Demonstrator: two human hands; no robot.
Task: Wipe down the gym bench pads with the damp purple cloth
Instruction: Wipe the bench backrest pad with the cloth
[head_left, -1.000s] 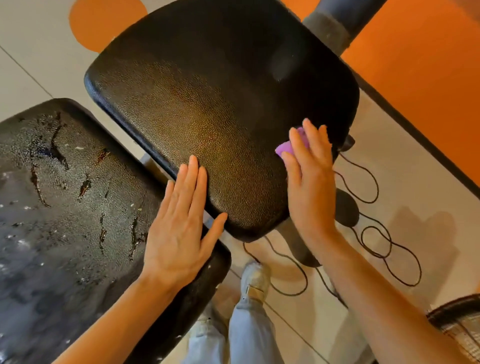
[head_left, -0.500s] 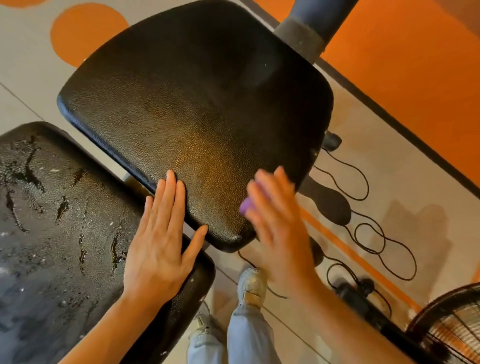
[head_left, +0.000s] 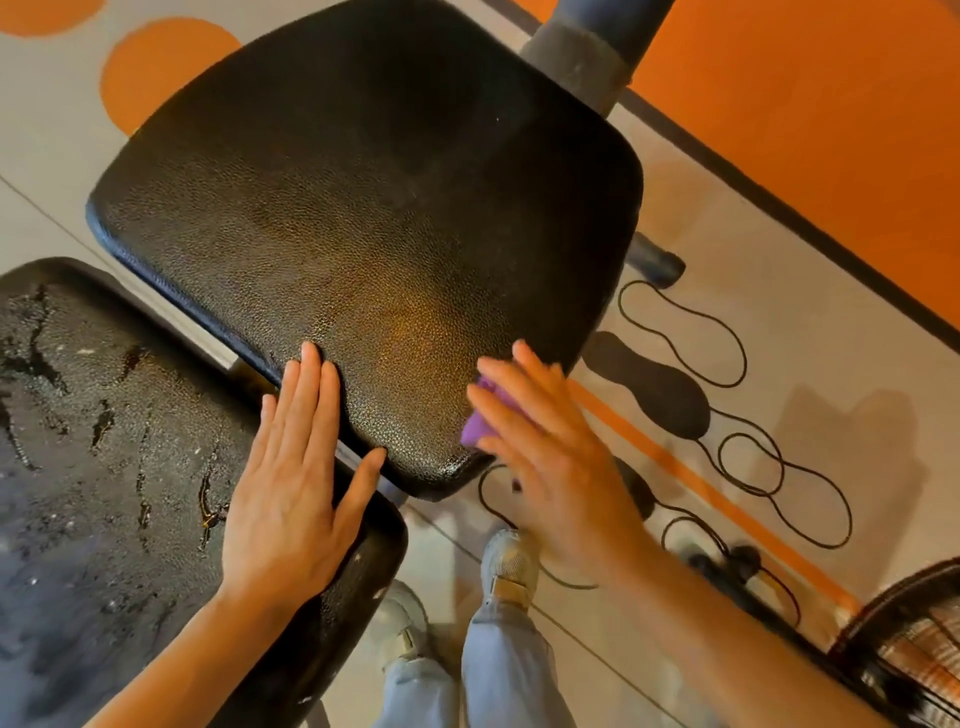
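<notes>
No readable text, label, brand, number or sign anywhere I look: pads, cloth, floor, my shoes all unmarked.

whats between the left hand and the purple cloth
Head view: only bare seat pad surface lies between the left hand and the purple cloth under the right hand.

Right hand (head_left: 550, 467) flat on purple cloth (head_left: 480, 415) at seat pad (head_left: 363, 234) corner, left hand (head_left: 291, 488) flat alongside
</notes>
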